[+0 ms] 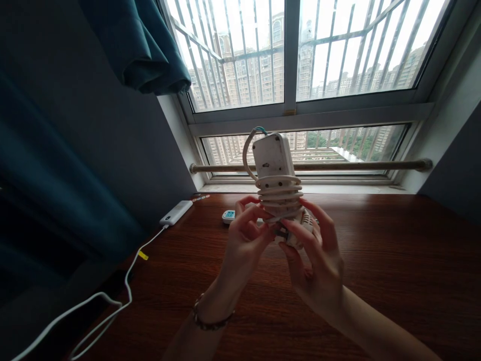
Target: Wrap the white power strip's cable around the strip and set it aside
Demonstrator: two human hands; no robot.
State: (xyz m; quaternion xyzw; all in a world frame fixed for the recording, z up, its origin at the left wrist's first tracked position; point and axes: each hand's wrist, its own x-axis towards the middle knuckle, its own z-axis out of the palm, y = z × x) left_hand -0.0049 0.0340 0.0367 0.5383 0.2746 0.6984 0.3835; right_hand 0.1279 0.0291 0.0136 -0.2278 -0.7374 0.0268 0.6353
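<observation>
A white power strip (273,155) is held upright above the table, its back with small holes and scuffs toward me. Its white cord (280,189) is wound several times around the middle, and a loop with a bluish bit at the top arcs out on the left. My left hand (248,233) grips the lower left side, thumb and fingers closed at the lowest turns of cord. From the right, my right hand (317,250) holds the lower end, fingertips pinched near the ribbed cord end (307,219). The fingers partly hide the bottom of the strip.
Behind my hands, a white remote with a small screen (228,216) lies on the brown wooden table (394,260). A white power bank (176,212) with a white cable (130,281) sits at the left. Beyond are a metal rail (356,166), a barred window and a blue curtain (150,50).
</observation>
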